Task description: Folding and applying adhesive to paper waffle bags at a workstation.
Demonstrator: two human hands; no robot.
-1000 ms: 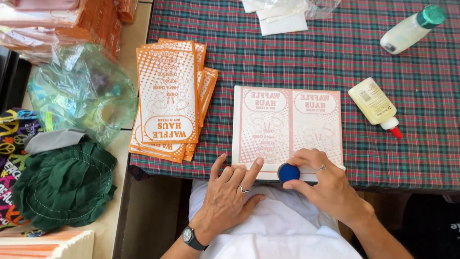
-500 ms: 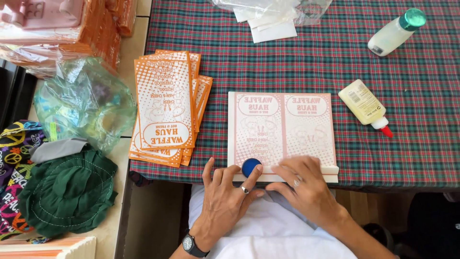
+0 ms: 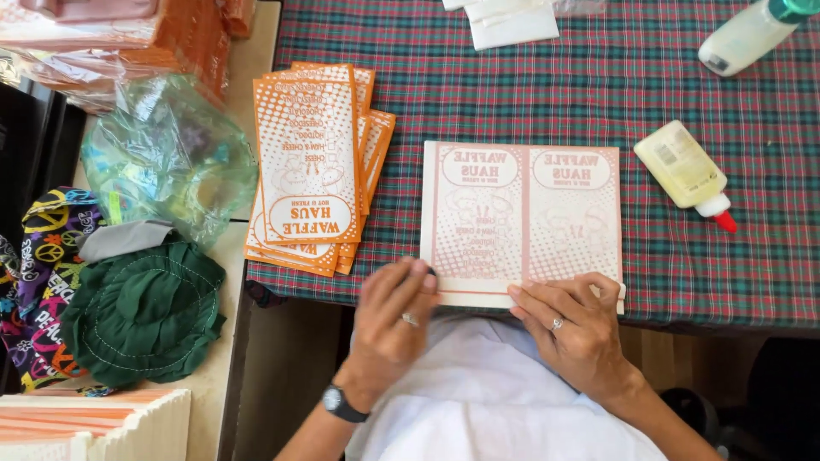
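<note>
Two hands are pressed flat on the near edge of the pale paper bag [image 3: 523, 218]: left hand [image 3: 395, 318] holding something dark and barely visible, right hand [image 3: 574, 320] spread empty, apparently to hold the fold.

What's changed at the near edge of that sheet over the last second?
The small blue round thing slid leftward along the near edge of the pale printed sheet and is now hidden under the left hand, which covers the sheet's left corner. The right hand went from gripping it to pressing flat on the edge. The orange stack and glue bottle lie as before.
</note>
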